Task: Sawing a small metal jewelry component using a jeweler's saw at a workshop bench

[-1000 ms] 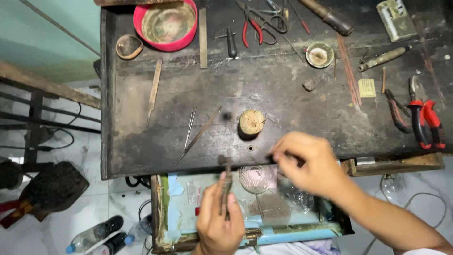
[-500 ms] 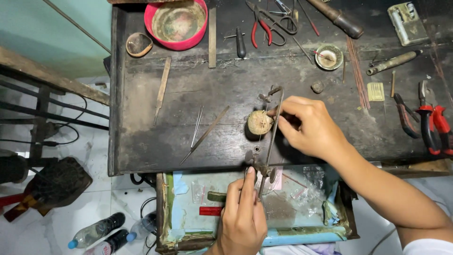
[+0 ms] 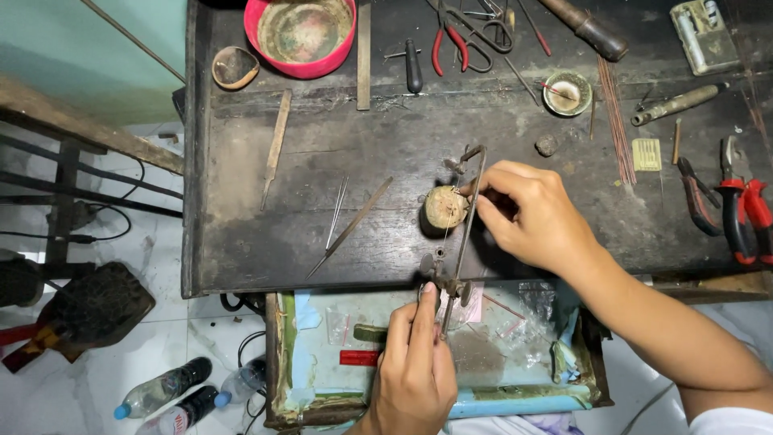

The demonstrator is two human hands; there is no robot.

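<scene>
Bench: dark, scarred wooden worktop.
Back edge: pink bowl, small dish, red-handled pliers.
Middle: tweezers, flat file, round wooden block.
Right edge: red pliers.

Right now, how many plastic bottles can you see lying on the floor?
3. All lie at the lower left: one with a blue cap, one with a red label below it, and one against the open drawer. Others may be hidden under the workbench.
</scene>
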